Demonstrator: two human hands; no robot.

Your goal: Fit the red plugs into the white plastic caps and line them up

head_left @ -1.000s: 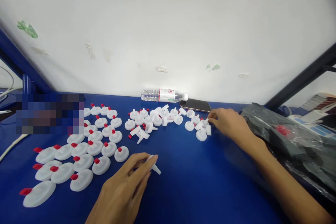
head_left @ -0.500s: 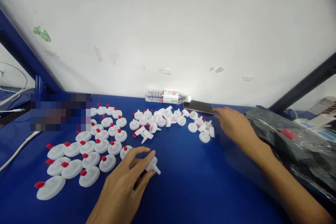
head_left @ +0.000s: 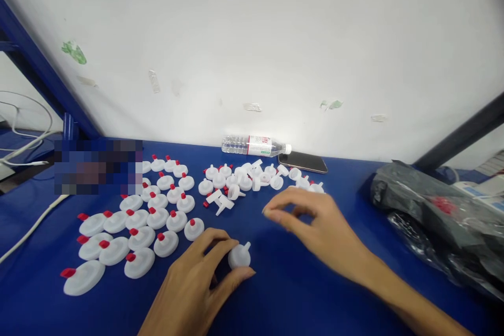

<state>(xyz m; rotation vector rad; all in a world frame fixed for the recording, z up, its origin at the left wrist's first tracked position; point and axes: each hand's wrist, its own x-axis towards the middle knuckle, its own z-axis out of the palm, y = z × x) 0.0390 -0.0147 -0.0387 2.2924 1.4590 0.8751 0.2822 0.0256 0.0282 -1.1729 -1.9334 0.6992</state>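
Observation:
My left hand is closed around a white plastic nozzle cap, held between thumb and fingers near the table surface. The cap's bare spout points up and to the right. To its right, my right hand hovers with thumb and forefinger pressed together; whatever sits in that pinch is too small or hidden to make out. Left of my left hand lie several white nozzle caps with red tips, spread in loose rows. Behind both hands is a pile of white nozzle caps, some with red tips, partly covered by my right hand at its right end.
A clear plastic bottle lies against the white wall, with a phone beside it. Black plastic bags with something red inside stand on the right. A white cable runs along the left edge of the blue table.
My right hand has come from beside the phone leftward and nearer to me, its fingers now pinched. In my left hand the nozzle cap has turned, its spout swinging from lower right to upper right.

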